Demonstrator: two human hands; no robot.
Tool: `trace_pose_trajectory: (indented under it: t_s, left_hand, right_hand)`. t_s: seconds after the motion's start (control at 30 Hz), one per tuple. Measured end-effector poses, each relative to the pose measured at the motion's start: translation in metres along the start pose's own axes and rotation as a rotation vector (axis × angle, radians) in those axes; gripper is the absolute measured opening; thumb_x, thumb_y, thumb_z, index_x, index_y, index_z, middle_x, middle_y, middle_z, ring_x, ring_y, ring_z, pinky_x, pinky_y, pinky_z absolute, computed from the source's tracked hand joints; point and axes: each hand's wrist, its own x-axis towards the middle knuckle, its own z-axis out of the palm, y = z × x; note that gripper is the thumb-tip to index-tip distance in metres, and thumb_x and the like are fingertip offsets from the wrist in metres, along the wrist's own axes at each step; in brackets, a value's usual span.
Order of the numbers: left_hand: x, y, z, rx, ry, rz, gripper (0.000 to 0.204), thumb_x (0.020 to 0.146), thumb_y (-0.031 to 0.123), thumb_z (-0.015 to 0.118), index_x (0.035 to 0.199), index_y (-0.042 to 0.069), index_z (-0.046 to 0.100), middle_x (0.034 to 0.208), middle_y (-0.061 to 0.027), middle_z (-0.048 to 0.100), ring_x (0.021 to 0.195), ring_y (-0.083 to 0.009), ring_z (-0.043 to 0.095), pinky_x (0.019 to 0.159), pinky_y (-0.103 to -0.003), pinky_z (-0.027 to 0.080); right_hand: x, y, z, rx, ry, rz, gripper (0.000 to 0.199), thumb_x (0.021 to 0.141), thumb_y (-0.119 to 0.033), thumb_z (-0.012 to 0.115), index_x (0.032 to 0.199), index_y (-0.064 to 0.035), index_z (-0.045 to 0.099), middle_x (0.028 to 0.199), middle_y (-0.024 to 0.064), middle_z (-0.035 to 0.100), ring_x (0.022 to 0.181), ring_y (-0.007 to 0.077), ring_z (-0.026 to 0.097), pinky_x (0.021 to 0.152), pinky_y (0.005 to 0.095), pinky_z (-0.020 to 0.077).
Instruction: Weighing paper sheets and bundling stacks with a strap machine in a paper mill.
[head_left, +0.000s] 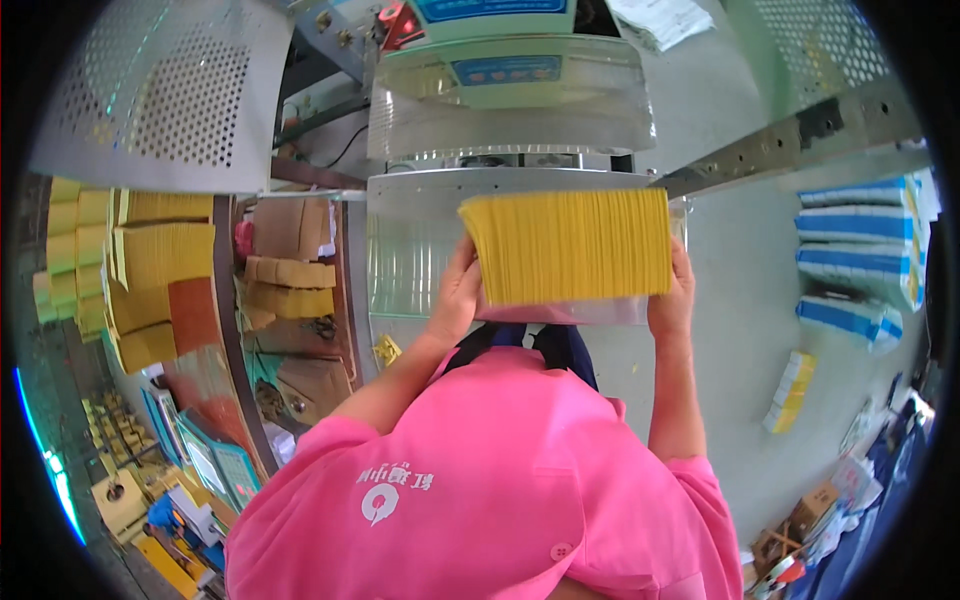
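Yellow stack (pixel 570 245) of many thin, flat pieces, packed face to face in a row, held up in front of the person. Grip: both hands closed on it, left hand (pixel 457 300) at the left end, right hand (pixel 675 300) at the right end; some fingers hidden behind the stack. Left end fans slightly. Stack is over a see-through panel (pixel 400 255); can't tell if it touches. Clear cover (pixel 510 105) beyond. Perforated panel (pixel 190 110) upper left; metal bar (pixel 770 145) slants in from the right. Left side: worktop (pixel 212 390) with more yellow stacks (pixel 165 260); cardboard pieces (pixel 290 270) just right of it. Right side: blue-and-white packs (pixel 855 260) in a column on the floor (pixel 720 390), yellow-and-white bundle (pixel 790 392) nearer the person. Person wears a pink shirt (pixel 480 450).
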Motion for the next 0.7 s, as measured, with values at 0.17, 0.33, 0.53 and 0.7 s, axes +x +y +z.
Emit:
trace_pose_trajectory:
  t_s: [0.17,0.33,0.53,0.7]
  left_hand:
    - [0.007,-0.014,-0.008,-0.025,-0.058,-0.06,0.042,0.098,0.011,0.043,0.138,-0.003,0.045,0.141,-0.0126,0.047,0.133,-0.0223,0.041,0.11,-0.032,0.03]
    - [0.025,-0.021,-0.011,0.297,-0.026,0.211,0.043,0.095,0.009,0.045,0.137,0.0,0.047,0.138,-0.0155,0.049,0.131,-0.0274,0.042,0.11,-0.035,0.03]
    - [0.034,-0.022,-0.007,0.302,-0.065,0.25,0.041,0.096,0.009,0.044,0.136,0.002,0.046,0.136,-0.0165,0.049,0.128,-0.0284,0.045,0.108,-0.034,0.032]
    - [0.028,-0.032,-0.004,0.112,-0.014,0.147,0.039,0.099,0.009,0.042,0.137,0.003,0.045,0.126,-0.0093,0.057,0.115,-0.0184,0.054,0.1,-0.03,0.04]
  right_hand:
    - [0.0,0.015,0.002,0.035,0.082,0.055,0.034,0.096,-0.016,0.054,0.126,-0.0013,0.056,0.115,0.0029,0.061,0.101,0.0115,0.057,0.087,0.0266,0.0459]
    - [0.003,0.008,0.003,0.007,0.085,0.09,0.03,0.095,-0.013,0.054,0.122,-0.0019,0.06,0.113,0.002,0.063,0.1,0.0115,0.058,0.087,0.027,0.0462]
    - [0.0,0.011,0.009,-0.165,0.146,0.036,0.03,0.096,-0.014,0.052,0.122,-0.0019,0.06,0.111,0.0018,0.063,0.099,0.0113,0.058,0.085,0.0264,0.0462]
    - [-0.003,0.015,0.007,-0.071,0.2,0.062,0.029,0.095,-0.013,0.054,0.121,-0.0012,0.061,0.111,0.002,0.063,0.1,0.0117,0.057,0.088,0.0263,0.0447]
